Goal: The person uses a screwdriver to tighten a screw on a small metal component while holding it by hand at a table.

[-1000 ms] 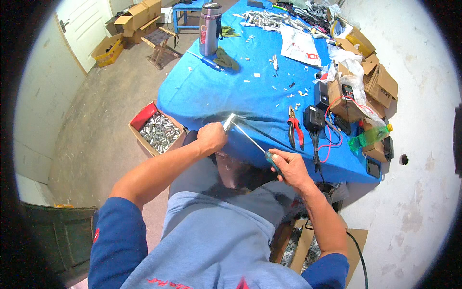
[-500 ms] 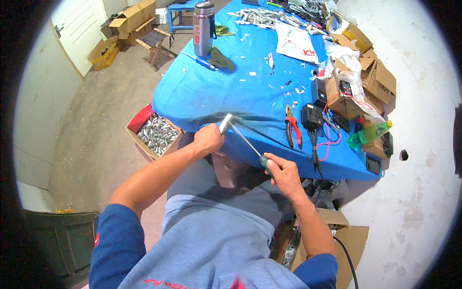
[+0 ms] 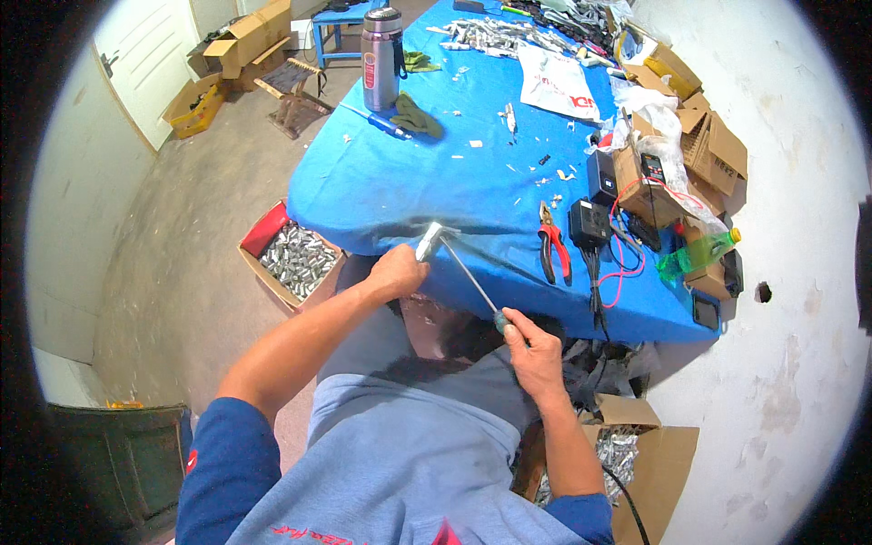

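At the near edge of the blue-covered table, my left hand [image 3: 400, 271] is closed around a small white and silver cylindrical piece [image 3: 431, 242], whose upper end sticks out past the fingers. My right hand [image 3: 534, 356] grips a screwdriver [image 3: 471, 281] by its dark green handle. The long metal shaft slants up and left, and its tip meets the top end of the piece. Whether the tip goes into it or only rests against it, I cannot tell. Red-handled pliers [image 3: 553, 247] lie on the cloth to the right of the screwdriver.
An open box of silver cylinders [image 3: 298, 260] stands left of the table [image 3: 363, 195]. A steel flask [image 3: 381, 62] rises at the table's left side. Black adapters [image 3: 590, 223] with cables, a green bottle [image 3: 695, 256] and a phone [image 3: 705, 311] line the right. White pieces [image 3: 509, 34] are heaped far back.
Both hands have shifted slightly down, toward me, with the piece and the screwdriver. The screwdriver's shaft is a little steeper. Both grips stay closed.
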Motion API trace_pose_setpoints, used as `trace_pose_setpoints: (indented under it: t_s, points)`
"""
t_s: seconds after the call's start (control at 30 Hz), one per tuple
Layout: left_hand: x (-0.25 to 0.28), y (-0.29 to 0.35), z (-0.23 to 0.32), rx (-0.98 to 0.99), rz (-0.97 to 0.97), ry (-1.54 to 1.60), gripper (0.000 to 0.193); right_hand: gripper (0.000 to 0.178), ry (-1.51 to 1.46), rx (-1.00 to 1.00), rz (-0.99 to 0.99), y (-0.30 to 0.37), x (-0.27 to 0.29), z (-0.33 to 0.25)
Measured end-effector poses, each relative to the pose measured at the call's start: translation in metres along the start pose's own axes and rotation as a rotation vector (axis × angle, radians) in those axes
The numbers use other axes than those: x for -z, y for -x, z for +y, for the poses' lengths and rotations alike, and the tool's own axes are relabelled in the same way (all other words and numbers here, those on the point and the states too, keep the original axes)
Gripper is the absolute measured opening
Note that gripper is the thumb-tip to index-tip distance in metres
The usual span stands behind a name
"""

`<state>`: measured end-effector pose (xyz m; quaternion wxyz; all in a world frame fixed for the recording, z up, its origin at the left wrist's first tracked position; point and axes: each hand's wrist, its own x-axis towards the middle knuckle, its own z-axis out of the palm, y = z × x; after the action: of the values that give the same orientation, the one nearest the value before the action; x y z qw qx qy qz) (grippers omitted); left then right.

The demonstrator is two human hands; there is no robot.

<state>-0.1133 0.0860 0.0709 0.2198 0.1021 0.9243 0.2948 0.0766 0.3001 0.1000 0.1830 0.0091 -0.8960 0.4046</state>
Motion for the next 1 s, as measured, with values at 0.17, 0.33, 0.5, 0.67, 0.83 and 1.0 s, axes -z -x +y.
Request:
trace_pose_setpoints:
  t_s: [0.17,0.33,0.5,0.67,0.83,1.0]
  points:
    - [-0.005,0.002,-0.006,0.150,-0.282,0.621,0.035,0.034,-0.495,-0.555,-0.026,0.002,0.035,-0.029]
    - [0.000,0.010,-0.017,0.163,-0.607,1.071,0.043,0.040,-0.776,-0.655,-0.114,0.002,0.033,-0.031]
    - [-0.005,0.012,-0.022,0.193,-0.714,1.327,0.045,0.043,-0.886,-0.726,-0.166,-0.003,0.018,-0.033]
    - [-0.007,0.019,-0.014,0.150,-0.738,1.434,0.045,0.038,-0.932,-0.697,-0.067,-0.009,0.002,-0.029]
    - [-0.007,0.029,-0.001,0.136,-0.745,1.431,0.048,0.036,-0.872,-0.701,0.060,-0.020,-0.044,-0.026]
    - [-0.015,0.038,-0.002,0.020,-0.712,1.361,0.052,0.028,-0.797,-0.486,0.197,-0.025,-0.093,-0.022]
